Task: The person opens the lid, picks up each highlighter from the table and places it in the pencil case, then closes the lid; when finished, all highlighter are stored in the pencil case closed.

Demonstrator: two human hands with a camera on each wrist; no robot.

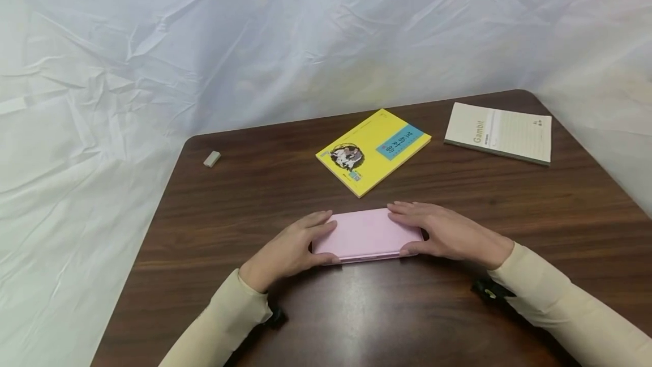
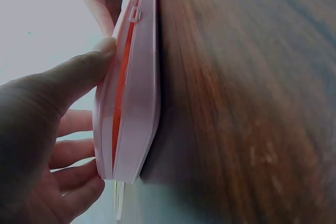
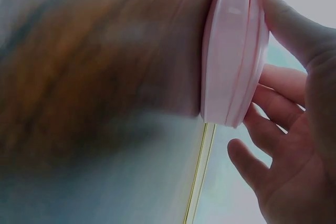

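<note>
A pink pencil case [image 1: 368, 233] lies flat on the table near its front, and a clasp shows on its front side in the left wrist view. Along that side a narrow orange gap [image 2: 122, 85] runs between lid and base. My left hand [image 1: 290, 244] grips the case's left end, thumb on the front edge of the lid and fingers over the top and far side. At the other end my right hand [image 1: 445, 233] holds the lid likewise, thumb in front and fingers behind. What the case contains is hidden.
Behind the case lies a yellow book [image 1: 374, 149] with a blue label. A cream notebook [image 1: 501, 132] rests at the back right of the dark wooden table [image 1: 229, 208]. Far left is a small whitish block [image 1: 211, 158], perhaps an eraser. White sheeting [image 1: 305, 44] hangs behind the table.
</note>
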